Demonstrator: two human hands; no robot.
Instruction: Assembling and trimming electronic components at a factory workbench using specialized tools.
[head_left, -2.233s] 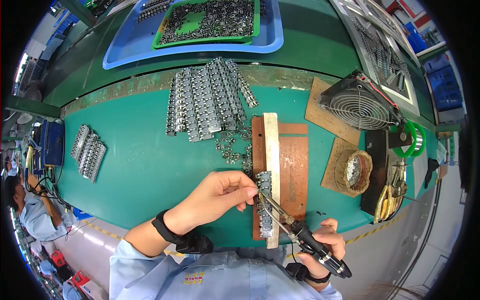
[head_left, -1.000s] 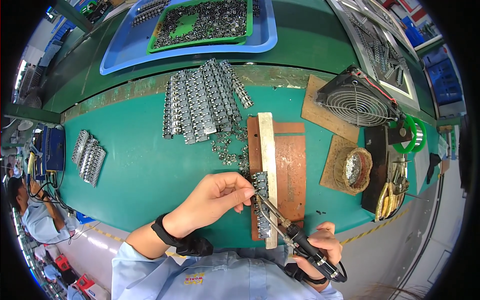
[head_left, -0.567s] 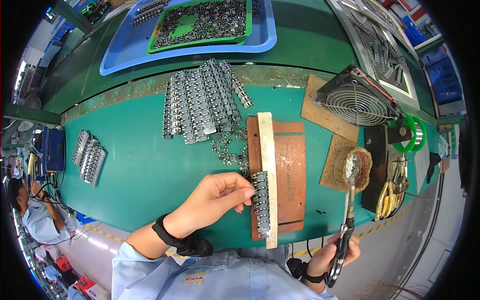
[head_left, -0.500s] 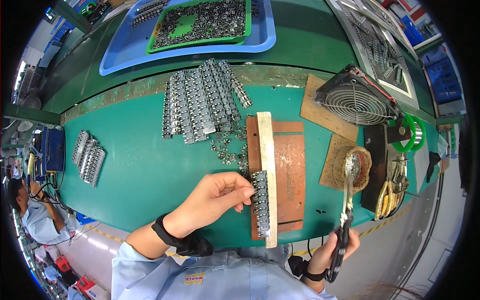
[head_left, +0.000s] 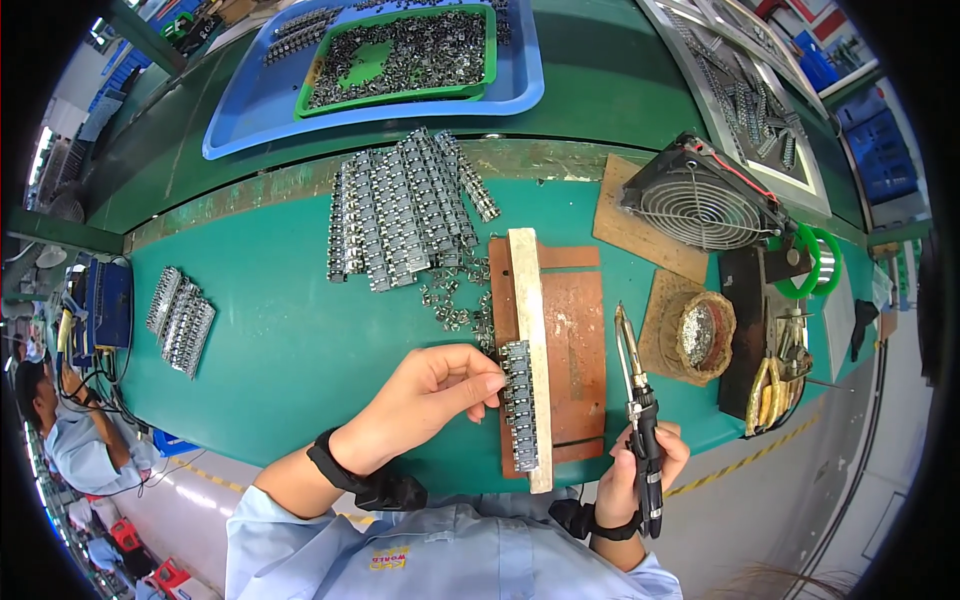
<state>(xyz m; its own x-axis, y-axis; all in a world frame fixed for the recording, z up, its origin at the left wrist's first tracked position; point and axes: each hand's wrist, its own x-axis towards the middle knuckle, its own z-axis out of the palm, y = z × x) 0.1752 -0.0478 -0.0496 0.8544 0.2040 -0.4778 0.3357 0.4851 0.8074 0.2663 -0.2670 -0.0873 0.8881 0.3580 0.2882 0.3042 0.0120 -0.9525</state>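
Note:
My right hand point(head_left: 618, 486) is closed round the black handle of a soldering iron point(head_left: 646, 440). The iron's metal tip points up and away, over the green table just right of a brown board. With thumb and finger pinched, my left hand point(head_left: 440, 395) touches the left side of a strip of small black-and-silver metal parts point(head_left: 520, 405). That strip lies along a pale straight bar point(head_left: 530, 300) on the brown board point(head_left: 575, 340). Whether a small part sits between the left fingertips is hidden.
Rows of part strips point(head_left: 400, 215) lie beyond my left hand, with loose metal pieces point(head_left: 450, 300) beside them. At right stand a bowl of solder bits point(head_left: 705, 335), a fan point(head_left: 705, 200) and a green solder spool point(head_left: 810, 262). A blue tray point(head_left: 250, 120) sits at the back.
My right hand has drawn the soldering iron from the solder bowl leftward, close to the brown board. My left hand stays at the strip.

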